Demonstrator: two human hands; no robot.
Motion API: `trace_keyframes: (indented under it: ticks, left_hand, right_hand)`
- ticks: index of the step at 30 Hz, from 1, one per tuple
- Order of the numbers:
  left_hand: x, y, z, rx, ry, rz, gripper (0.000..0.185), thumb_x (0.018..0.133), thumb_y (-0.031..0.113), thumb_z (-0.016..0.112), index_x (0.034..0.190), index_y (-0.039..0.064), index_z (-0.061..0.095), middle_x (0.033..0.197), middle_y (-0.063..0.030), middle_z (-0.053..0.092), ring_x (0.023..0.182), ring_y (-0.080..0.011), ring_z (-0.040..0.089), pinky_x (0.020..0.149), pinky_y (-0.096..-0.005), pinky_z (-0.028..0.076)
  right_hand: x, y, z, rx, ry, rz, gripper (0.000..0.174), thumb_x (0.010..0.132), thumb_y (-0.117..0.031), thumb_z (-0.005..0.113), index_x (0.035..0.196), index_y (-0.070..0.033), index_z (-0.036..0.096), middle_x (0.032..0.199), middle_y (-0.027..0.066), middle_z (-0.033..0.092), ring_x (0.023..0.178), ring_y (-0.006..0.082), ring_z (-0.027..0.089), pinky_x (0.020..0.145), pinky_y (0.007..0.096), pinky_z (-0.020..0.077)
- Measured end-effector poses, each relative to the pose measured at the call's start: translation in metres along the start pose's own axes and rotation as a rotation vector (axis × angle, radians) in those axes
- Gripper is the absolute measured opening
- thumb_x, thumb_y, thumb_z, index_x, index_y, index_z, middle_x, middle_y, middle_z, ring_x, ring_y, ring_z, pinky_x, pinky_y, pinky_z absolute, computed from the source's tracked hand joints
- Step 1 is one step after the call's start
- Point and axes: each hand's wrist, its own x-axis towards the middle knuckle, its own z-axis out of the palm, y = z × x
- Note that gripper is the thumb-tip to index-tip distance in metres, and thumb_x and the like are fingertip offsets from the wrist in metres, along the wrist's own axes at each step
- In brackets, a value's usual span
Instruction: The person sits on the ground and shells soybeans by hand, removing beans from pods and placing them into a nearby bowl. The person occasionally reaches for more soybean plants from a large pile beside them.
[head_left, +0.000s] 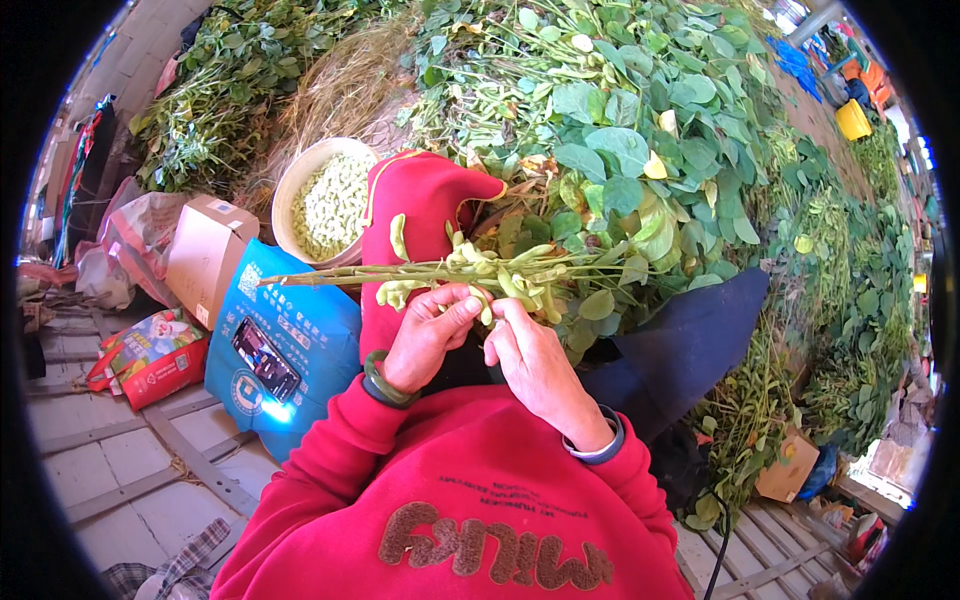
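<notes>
A cut soybean plant (337, 274) with green pods lies across my lap, its bare stem end pointing left. My left hand (431, 330) pinches a green pod (480, 306) between thumb and index finger, just below the stem. My right hand (521, 349) is at the other side of the same pod, its fingertips touching the pods there; its fingers are bent and partly hide what they hold. More pods (397, 292) hang from the stem beside my left hand. A round white bucket (281, 206) filled with picked pods (330, 202) stands beyond my left knee.
Heaps of leafy bean plants (622, 150) spread ahead and to the right. On the left are a blue bag (232, 337) with a phone (266, 360) on it, a cardboard box (210, 244) and a red bag (161, 367). A black cable (724, 532) runs at lower right.
</notes>
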Motion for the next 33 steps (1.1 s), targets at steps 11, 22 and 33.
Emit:
trace_keyframes:
  ticks: [11, 22, 33]
  left_hand:
    - [-0.009, 0.014, 0.005, 0.391, 0.025, 0.042, 0.017, 0.090, 0.019, 0.056, 0.097, 0.005, 0.063, 0.074, 0.0055, 0.055, 0.057, -0.0013, 0.036, 0.051, -0.0166, 0.028]
    - [-0.026, -0.021, -0.011, 0.100, -0.047, -0.168, 0.014, 0.090, 0.017, 0.056, 0.096, 0.004, 0.054, 0.067, 0.0029, 0.047, 0.055, -0.0042, 0.036, 0.046, -0.0199, 0.026]
    - [-0.027, -0.039, -0.029, 0.066, -0.133, -0.330, 0.023, 0.086, 0.013, 0.039, 0.101, 0.000, 0.051, 0.082, -0.0055, 0.052, 0.050, -0.0057, 0.035, 0.044, -0.0201, 0.026]
  right_hand:
    - [0.003, 0.026, 0.014, 0.132, -0.057, -0.012, 0.009, 0.090, -0.007, 0.042, 0.094, 0.001, 0.040, 0.064, 0.0213, 0.052, 0.061, 0.0406, 0.054, 0.055, 0.0435, 0.0423]
    - [-0.013, 0.034, 0.013, 0.058, -0.149, 0.028, 0.007, 0.090, -0.006, 0.040, 0.089, 0.000, 0.044, 0.069, 0.0137, 0.052, 0.063, 0.0305, 0.053, 0.060, 0.0378, 0.0430]
    - [0.068, 0.082, -0.091, -0.627, 0.464, 0.155, 0.030, 0.087, -0.030, 0.055, 0.091, -0.002, 0.061, 0.075, 0.0174, 0.064, 0.071, 0.0328, 0.063, 0.064, 0.0403, 0.0481]
